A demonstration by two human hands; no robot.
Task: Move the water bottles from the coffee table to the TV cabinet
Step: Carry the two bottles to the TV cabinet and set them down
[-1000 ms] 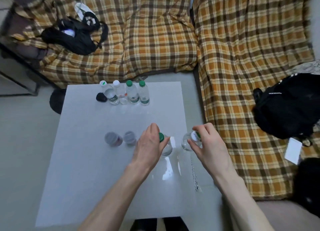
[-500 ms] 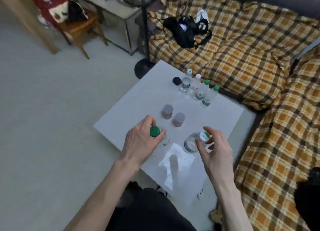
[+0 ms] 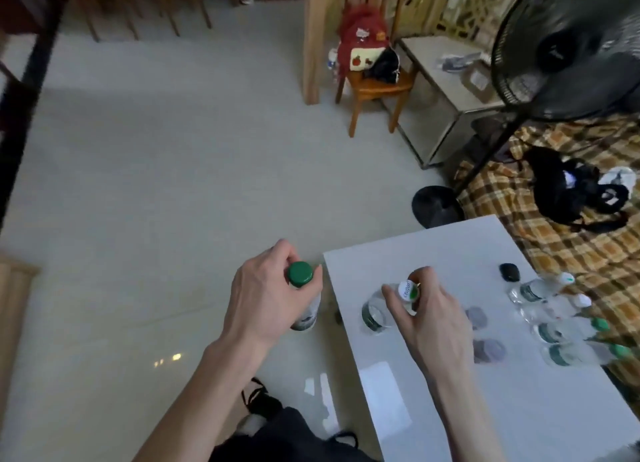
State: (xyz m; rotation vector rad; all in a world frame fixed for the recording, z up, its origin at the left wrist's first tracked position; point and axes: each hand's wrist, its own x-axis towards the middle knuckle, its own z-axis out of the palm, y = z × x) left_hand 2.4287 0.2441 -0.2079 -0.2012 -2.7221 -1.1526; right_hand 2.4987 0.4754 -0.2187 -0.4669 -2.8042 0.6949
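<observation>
My left hand (image 3: 263, 299) grips a clear water bottle with a green cap (image 3: 300, 274) by its neck, held over the floor just left of the white coffee table (image 3: 450, 409). My right hand (image 3: 429, 319) grips a second clear bottle with a white cap (image 3: 375, 311), held above the table's left part. Several more clear bottles (image 3: 554, 309) stand in a row at the table's right edge, two white-capped and two green-capped. The TV cabinet is not in view.
Two small grey-purple lids (image 3: 485, 337) and a small black object (image 3: 509, 272) lie on the table. A standing fan (image 3: 561, 46) with a round black base (image 3: 437, 211), a wooden chair (image 3: 374, 84) with a red bag, a grey side table (image 3: 446, 81) and a plaid sofa (image 3: 588, 240) stand beyond. Pale floor lies to the left.
The view has swung left, away from the sofa. Both hands have lifted their bottles; the left one has moved off the table's edge over the floor.
</observation>
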